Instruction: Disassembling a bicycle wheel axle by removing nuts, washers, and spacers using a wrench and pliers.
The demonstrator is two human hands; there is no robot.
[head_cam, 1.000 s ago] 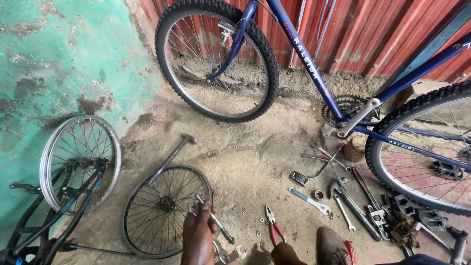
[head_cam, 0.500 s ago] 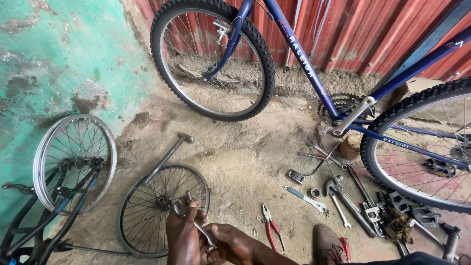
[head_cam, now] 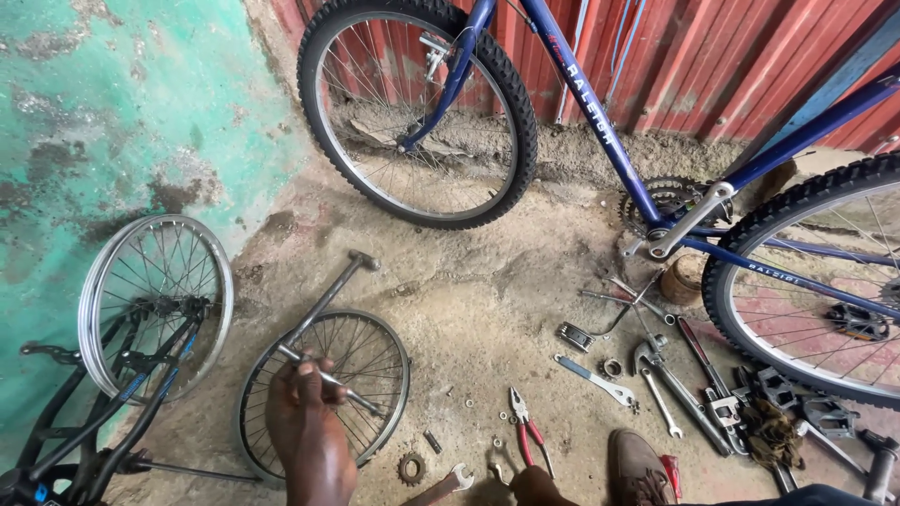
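Observation:
My left hand [head_cam: 305, 426] is closed around a thin metal rod tool [head_cam: 352, 389]. It holds the rod over a small spoked wheel [head_cam: 384, 361] that lies flat on the dirt floor. A long-handled hammer [head_cam: 333, 290] lies across that wheel's far rim. Only a small part of my right hand [head_cam: 532, 487] shows at the bottom edge, so its grip is hidden. It is close to a spanner [head_cam: 448, 484] and red-handled pliers [head_cam: 527, 431]. A small sprocket [head_cam: 410, 467] lies between the hands.
A blue bicycle stands ahead, with its front wheel [head_cam: 417, 112] against a red corrugated wall and its rear wheel [head_cam: 806, 290] at the right. Several wrenches [head_cam: 656, 384] and pedals [head_cam: 797, 408] lie scattered at the right. A silver wheel [head_cam: 155, 300] leans at the left. My shoe [head_cam: 642, 468] is at the bottom.
My two hands were together over the small wheel; now the right has pulled back to the bottom edge. The left keeps the rod raised over the wheel. The view has shifted slightly.

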